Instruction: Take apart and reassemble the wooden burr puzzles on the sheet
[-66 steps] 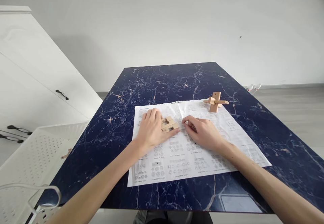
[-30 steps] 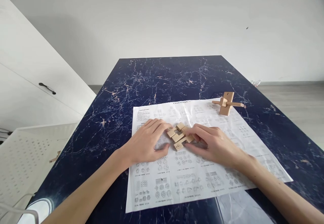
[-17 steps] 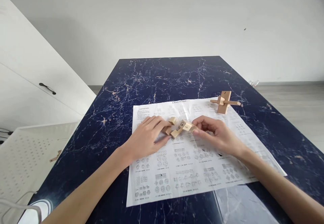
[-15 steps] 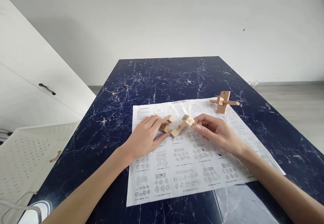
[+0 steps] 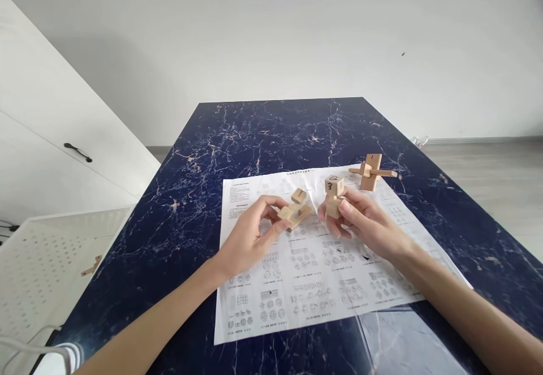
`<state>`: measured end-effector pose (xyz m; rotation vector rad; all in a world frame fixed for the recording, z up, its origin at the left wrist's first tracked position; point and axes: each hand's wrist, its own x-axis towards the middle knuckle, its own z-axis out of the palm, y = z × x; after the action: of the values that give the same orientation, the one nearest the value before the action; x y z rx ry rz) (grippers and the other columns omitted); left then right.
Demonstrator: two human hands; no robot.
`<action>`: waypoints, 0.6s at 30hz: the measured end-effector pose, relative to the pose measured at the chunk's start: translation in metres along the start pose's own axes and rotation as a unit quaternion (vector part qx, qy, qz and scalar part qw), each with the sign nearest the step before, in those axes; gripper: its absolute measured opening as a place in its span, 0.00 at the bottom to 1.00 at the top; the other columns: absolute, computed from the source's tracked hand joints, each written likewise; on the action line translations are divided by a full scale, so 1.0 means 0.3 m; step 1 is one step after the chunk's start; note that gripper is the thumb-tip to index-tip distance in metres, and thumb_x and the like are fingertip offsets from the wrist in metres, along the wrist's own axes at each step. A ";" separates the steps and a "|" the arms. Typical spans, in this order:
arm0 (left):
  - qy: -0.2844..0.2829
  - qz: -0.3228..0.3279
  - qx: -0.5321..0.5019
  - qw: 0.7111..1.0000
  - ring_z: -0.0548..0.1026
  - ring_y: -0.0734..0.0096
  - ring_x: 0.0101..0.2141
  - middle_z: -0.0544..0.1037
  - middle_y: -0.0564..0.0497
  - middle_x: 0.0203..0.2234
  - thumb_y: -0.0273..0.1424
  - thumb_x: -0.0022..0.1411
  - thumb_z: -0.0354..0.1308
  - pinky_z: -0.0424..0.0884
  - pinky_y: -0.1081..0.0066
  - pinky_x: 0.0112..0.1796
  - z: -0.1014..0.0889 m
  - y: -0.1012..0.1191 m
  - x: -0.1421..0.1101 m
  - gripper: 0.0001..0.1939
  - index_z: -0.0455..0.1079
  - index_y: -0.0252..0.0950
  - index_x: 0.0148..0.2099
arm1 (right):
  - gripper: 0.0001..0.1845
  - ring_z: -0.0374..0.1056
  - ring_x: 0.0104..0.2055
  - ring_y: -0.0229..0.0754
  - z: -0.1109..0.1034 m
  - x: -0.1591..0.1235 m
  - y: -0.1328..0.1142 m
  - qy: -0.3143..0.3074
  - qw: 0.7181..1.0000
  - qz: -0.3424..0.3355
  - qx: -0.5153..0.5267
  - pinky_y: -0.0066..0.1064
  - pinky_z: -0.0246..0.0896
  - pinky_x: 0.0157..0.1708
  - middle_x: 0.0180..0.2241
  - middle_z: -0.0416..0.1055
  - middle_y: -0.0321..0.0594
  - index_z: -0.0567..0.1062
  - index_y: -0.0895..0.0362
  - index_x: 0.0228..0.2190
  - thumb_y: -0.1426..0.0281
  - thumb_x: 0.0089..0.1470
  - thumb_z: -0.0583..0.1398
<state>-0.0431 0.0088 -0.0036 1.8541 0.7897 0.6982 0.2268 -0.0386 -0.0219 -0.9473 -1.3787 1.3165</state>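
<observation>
Handling of notched wooden blocks above a printed sheet (image 5: 314, 307) on a dark table (image 5: 263, 134). The right hand (image 5: 368, 219) has thumb and fingers brought together on a marked block (image 5: 334, 187), whose upper end, bearing a "3", rises above the fingertips. The left hand (image 5: 249, 233) has thumb and forefinger narrowed to a pinch on a notched block (image 5: 288, 213). Just to the right of the left fingertips lies a longer block (image 5: 304, 214); just beyond them is a small block (image 5: 298, 195). An interlocked wooden cross (image 5: 370, 171) stands beyond the right fingers, near the far right corner of the sheet.

The step in hand appears to be the separate handling of one block while the left fingers steady the others. Any further move would call for a firm right-hand grip and a light left pinch, lest the neighbouring blocks shift.

The lower part of the marked block is hidden by the right fingers, and its top mark is hard to read. Whether the blocks beside the left fingers are joined or merely touching cannot be told. The sheet's small print is illegible; both forearms are cut off by the frame.
</observation>
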 end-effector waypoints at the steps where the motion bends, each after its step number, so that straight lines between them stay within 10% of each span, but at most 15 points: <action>1: -0.013 0.007 0.008 1.000 0.79 0.59 0.48 0.78 0.45 0.52 0.42 0.77 0.59 0.76 0.58 0.49 0.007 0.004 -0.003 0.15 0.67 0.41 0.58 | 0.18 0.65 0.26 0.38 0.003 -0.002 -0.001 -0.014 1.000 -0.009 0.002 0.32 0.59 0.24 0.32 0.74 0.37 0.72 0.51 0.42 0.49 0.71 0.60; 9: -0.093 0.006 0.004 0.996 0.78 0.59 0.47 0.78 0.46 0.49 0.40 0.76 0.60 0.76 0.57 0.48 0.019 0.018 -0.021 0.13 0.67 0.42 0.58 | 0.21 0.68 0.32 0.44 0.028 -0.002 -0.024 -0.050 0.999 -0.001 0.002 0.37 0.67 0.29 0.40 0.75 0.44 0.77 0.51 0.44 0.46 0.67 0.62; 18: -0.010 -0.022 -0.132 0.991 0.76 0.66 0.40 0.76 0.48 0.39 0.43 0.80 0.53 0.75 0.61 0.47 0.007 0.041 0.003 0.15 0.72 0.38 0.52 | 0.22 0.78 0.39 0.48 0.033 -0.003 -0.031 -0.103 0.992 0.017 0.068 0.42 0.76 0.38 0.42 0.79 0.46 0.79 0.52 0.47 0.48 0.66 0.65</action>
<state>-0.0382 0.0044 0.0071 1.5981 0.6873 0.7180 0.2181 -0.0427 -0.0122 -0.7638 -1.4122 1.5480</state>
